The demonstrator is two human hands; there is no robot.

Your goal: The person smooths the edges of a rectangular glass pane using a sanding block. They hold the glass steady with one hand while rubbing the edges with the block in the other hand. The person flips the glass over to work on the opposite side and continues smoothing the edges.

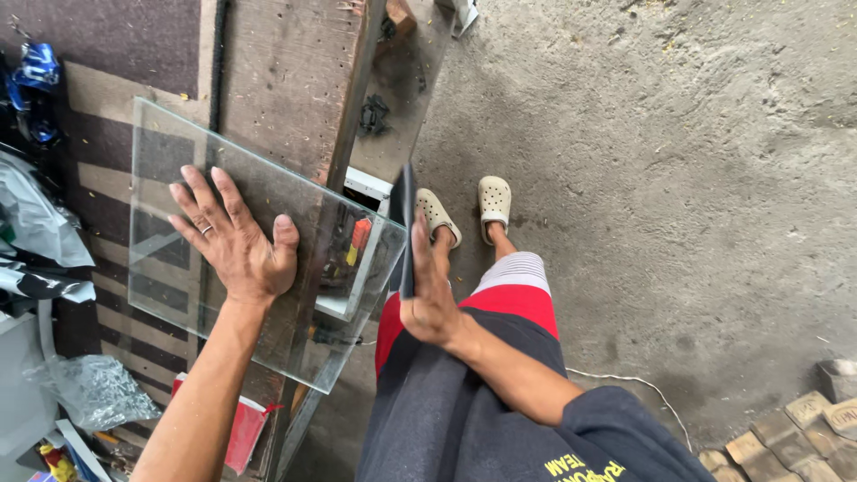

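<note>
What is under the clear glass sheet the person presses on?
Through the clear glass sheet show a worn wooden bench top and a white tray holding an orange-handled tool. The left hand, flat on top, hides what lies beneath it.

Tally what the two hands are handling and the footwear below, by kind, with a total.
Glass pane under the flat left hand: 1
Dark flat tool gripped in the right hand: 1
Beige clogs: 2
Total: 4

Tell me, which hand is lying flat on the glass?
The left hand, the one wearing a ring. It lies spread, palm down, on the glass sheet. The right hand instead grips a dark flat tool at the sheet's edge.
</note>
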